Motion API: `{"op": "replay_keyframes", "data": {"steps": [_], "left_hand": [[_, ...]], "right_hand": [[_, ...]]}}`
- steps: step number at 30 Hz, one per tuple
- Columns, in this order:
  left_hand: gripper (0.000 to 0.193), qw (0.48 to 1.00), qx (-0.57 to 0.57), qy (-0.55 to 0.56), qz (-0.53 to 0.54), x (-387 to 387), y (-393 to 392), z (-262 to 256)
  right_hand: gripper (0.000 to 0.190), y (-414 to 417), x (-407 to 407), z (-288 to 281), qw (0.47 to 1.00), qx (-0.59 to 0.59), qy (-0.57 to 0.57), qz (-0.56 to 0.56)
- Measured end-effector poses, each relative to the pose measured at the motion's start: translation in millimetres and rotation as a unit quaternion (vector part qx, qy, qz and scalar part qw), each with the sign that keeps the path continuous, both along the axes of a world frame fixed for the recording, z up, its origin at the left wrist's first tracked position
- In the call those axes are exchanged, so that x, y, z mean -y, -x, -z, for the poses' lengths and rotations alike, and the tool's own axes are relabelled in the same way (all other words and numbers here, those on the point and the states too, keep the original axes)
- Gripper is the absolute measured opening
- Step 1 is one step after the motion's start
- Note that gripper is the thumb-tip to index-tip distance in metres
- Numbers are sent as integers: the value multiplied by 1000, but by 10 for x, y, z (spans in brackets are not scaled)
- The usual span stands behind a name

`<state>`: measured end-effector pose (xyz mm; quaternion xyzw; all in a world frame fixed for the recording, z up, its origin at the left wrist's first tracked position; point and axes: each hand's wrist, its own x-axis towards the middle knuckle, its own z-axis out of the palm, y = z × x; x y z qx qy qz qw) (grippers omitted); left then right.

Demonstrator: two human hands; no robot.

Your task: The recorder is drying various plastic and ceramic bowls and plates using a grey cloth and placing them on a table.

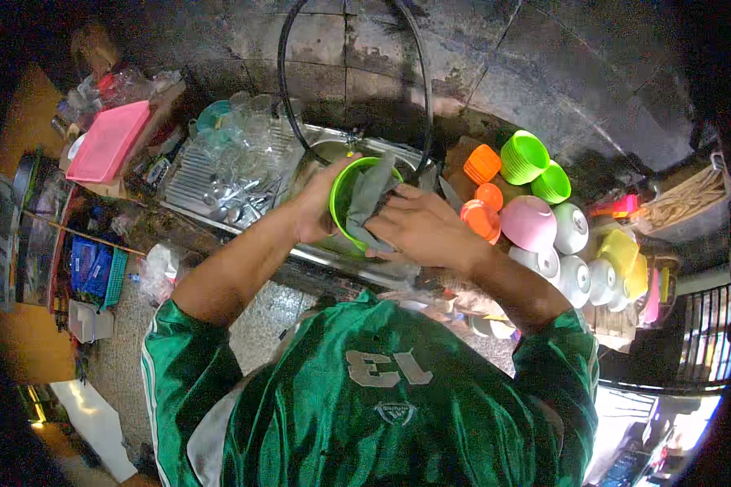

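My left hand (318, 204) grips a lime-green plastic bowl (335, 196) by its left side, tilted over the metal sink (326, 149). Pressed against the bowl's inside and rim is a grey cloth (367, 193), held under the fingers of my right hand (417, 224). The cloth hides much of the bowl's interior. Left of the bowl, on the ribbed drainboard (189, 173), lie a heap of metal cutlery (240, 204) and several clear glasses or cups (253, 137).
Stacked green bowls (521, 158), orange containers (482, 163), a pink bowl (528, 222) and several white bowls (575, 280) crowd the right side. A black hose (427, 79) arches above the sink. At the left sit a pink lid or tray (109, 143) and a teal basket (116, 277).
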<state>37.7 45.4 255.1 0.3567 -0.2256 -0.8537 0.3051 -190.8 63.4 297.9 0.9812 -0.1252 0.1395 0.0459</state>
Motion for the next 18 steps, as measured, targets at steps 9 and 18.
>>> {"op": "replay_keyframes", "data": {"steps": [9, 18], "left_hand": [[72, 757, 272, 558, -205, -398, 276, -133], [79, 989, -16, 136, -64, -480, 254, -136]], "right_hand": [[40, -82, -37, -33, 946, 159, -196, 204], [46, -24, -296, -310, 947, 161, -275, 35]]}}
